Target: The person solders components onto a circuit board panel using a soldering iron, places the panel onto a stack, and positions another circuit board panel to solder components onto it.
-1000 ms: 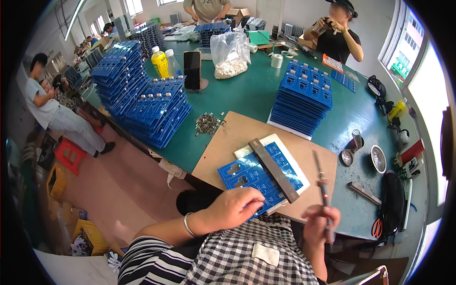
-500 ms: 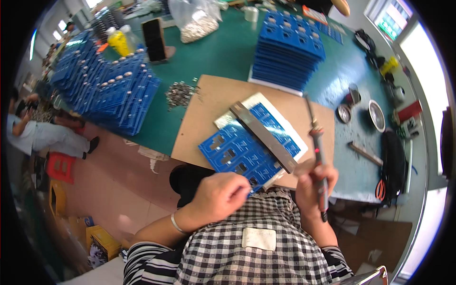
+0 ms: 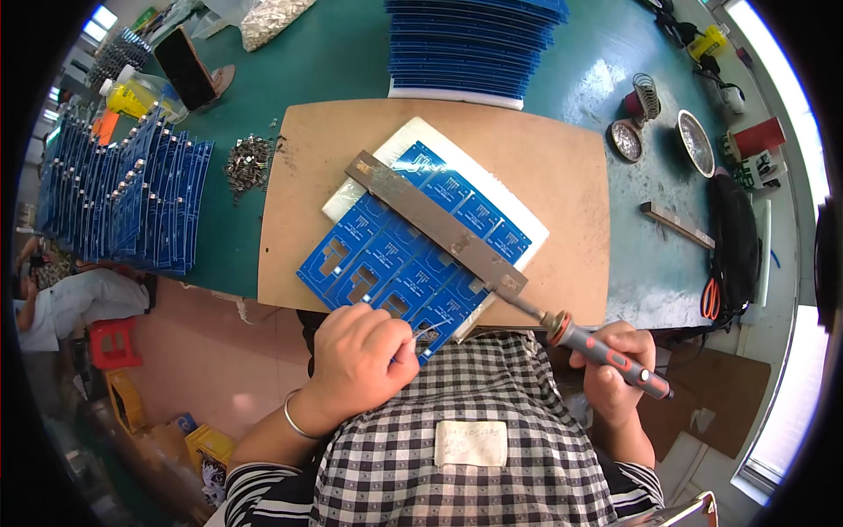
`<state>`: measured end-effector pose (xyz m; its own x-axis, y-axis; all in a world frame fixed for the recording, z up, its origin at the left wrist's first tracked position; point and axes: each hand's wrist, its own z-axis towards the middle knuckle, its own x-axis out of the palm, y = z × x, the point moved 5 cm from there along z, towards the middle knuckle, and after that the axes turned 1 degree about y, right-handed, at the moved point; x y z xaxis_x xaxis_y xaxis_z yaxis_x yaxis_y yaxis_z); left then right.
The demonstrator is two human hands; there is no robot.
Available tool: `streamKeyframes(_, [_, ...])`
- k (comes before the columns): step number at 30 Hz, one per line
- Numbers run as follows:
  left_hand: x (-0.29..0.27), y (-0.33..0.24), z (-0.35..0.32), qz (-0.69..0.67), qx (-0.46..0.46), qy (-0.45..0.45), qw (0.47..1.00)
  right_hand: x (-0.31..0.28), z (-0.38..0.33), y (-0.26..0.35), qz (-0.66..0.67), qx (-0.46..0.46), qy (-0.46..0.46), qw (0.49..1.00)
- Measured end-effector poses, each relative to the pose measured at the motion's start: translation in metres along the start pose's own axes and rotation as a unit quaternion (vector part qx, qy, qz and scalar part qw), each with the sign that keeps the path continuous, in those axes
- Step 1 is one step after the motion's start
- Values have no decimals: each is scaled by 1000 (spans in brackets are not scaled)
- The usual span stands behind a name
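A blue circuit board panel [image 3: 356, 224] with cut-out openings lies tilted on a white pad [image 3: 408, 132]. Across it rests a heavy dark metal bar [image 3: 439, 224]. My left hand [image 3: 364, 356] is closed at the panel's near edge, pinching a thin strand of solder wire [image 3: 430, 330] that reaches over the board. My right hand [image 3: 619, 364] grips a grey and red soldering iron [image 3: 601, 349]. The iron points left, its tip beside the bar's lower right end, close to the board's right edge; whether it touches is unclear.
A brown work board [image 3: 562, 176] lies under the pad. Behind it rises a stack of blue panels [image 3: 465, 44]; more panels [image 3: 123, 193] stand at left beside small metal parts [image 3: 249, 162]. At right are a coil stand [image 3: 644, 98], round dish [image 3: 695, 143] and orange scissors [image 3: 710, 299].
The soldering iron has swung from upright to pointing left, its tip now down by the bar. My left hand remains at the panel's near edge. The whole view has shifted.
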<state>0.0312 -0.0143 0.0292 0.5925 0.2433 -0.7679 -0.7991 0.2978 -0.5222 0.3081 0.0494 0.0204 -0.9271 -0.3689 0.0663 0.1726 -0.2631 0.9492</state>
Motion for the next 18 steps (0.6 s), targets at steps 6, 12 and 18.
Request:
streamKeyframes(6, [11, -3, 6, 13, 6, 41, 999, 2, 3, -5, 15, 40, -26, 999])
streamKeyframes(12, [12, -7, 11, 21, 8, 39, 999, 0, 3, -14, -23, 67, 31, 997])
streamKeyframes(18, [14, -9, 14, 28, 13, 40, 999, 3, 0, -16, 14, 111, 0, 994])
